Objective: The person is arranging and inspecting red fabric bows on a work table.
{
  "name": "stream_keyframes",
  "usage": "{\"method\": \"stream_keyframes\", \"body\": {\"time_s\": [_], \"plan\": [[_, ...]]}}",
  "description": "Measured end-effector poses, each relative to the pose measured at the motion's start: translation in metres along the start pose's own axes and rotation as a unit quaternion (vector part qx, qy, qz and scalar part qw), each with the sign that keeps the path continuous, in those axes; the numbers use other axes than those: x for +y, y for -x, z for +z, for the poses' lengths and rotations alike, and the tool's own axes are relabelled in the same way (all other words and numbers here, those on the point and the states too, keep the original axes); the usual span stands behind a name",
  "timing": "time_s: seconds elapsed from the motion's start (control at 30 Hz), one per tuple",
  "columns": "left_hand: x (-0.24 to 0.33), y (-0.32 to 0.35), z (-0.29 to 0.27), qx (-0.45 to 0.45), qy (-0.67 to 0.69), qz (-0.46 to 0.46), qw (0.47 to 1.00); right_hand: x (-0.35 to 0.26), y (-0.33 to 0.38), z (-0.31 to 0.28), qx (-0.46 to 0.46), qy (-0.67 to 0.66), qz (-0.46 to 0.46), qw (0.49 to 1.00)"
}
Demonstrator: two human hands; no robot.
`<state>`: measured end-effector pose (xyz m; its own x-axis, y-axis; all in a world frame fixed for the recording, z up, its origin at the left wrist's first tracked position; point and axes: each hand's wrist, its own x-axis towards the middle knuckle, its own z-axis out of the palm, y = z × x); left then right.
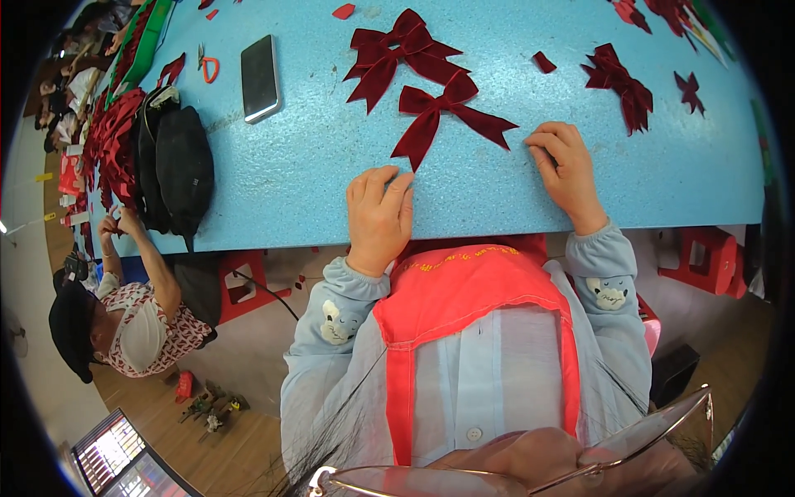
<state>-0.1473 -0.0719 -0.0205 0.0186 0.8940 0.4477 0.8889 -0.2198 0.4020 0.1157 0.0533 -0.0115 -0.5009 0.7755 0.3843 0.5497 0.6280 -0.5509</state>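
A dark red velvet bow (pixel 447 101) lies on the blue table between my hands, its two tails pointing toward me. My left hand (pixel 377 217) rests at the table's near side, fingers loosely bent, with fingertips close to the tip of the left tail; whether they touch it I cannot tell. To the right of the other tail, my right hand (pixel 567 172) has its fingers bent and a little apart, the fingertips by the tabletop and nothing visible in them. Just beyond lies a larger velvet bow (pixel 402 54), touching the first one.
Another bow (pixel 623 87), a small bow (pixel 689 91) and a velvet scrap (pixel 544 63) lie at the right. Toward the left are a phone (pixel 261 79), orange-handled scissors (pixel 209 68), a black bag (pixel 184 170) and piled red ribbon (pixel 116 149). A co-worker (pixel 141 319) sits at the left.
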Motion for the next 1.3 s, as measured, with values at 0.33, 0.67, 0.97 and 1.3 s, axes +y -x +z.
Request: {"method": "stream_keyframes", "body": {"time_s": [0.33,0.67,0.97,1.3], "plan": [[0.001,-0.033,-0.022,0.021,0.149,-0.057,0.987,-0.008,0.006,-0.011,0.01,-0.003,0.009,1.0],[0.005,-0.12,0.008,-0.067,0.028,0.03,0.997,-0.01,0.018,-0.029,0.009,-0.011,-0.013,1.0],[0.033,-0.123,0.009,-0.165,0.023,-0.032,0.985,-0.001,0.011,-0.04,0.001,-0.01,-0.013,1.0],[0.064,-0.123,0.005,-0.268,0.39,-0.087,0.876,-0.007,-0.011,-0.052,-0.037,-0.267,0.157,0.95]]}}
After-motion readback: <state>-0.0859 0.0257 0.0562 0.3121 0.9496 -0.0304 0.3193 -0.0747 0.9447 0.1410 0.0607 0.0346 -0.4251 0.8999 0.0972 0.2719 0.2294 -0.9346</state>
